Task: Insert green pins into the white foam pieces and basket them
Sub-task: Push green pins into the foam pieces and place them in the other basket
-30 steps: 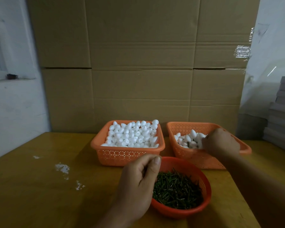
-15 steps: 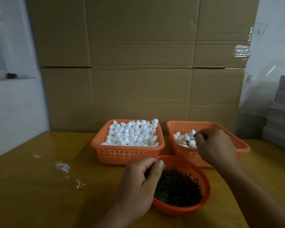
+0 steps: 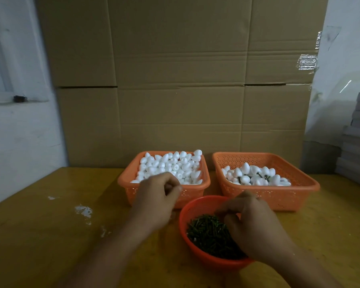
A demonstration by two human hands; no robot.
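An orange basket (image 3: pixel 204 185) at the back left is heaped with plain white foam pieces (image 3: pixel 175 165). My left hand (image 3: pixel 157 199) reaches over its near rim, and its curled fingers pinch a pale foam piece there. The second orange basket (image 3: pixel 299 192), to the right, holds foam pieces with green pins in them (image 3: pixel 256 177). In front stands a round red bowl (image 3: pixel 185 215) of loose green pins (image 3: pixel 208 231). Over that bowl is my right hand (image 3: pixel 252 223), with its thumb and fingertips pinched together in the pins.
Everything stands on a yellow wooden table (image 3: pixel 50 235) with white flecks on its left half. A wall of cardboard boxes (image 3: pixel 179 80) rises right behind the baskets. A stack of grey boards (image 3: pixel 357 138) stands at the right edge.
My right hand has come back from the right basket down into the pin bowl. My left hand has moved from beside the bowl forward to the left basket's near rim.
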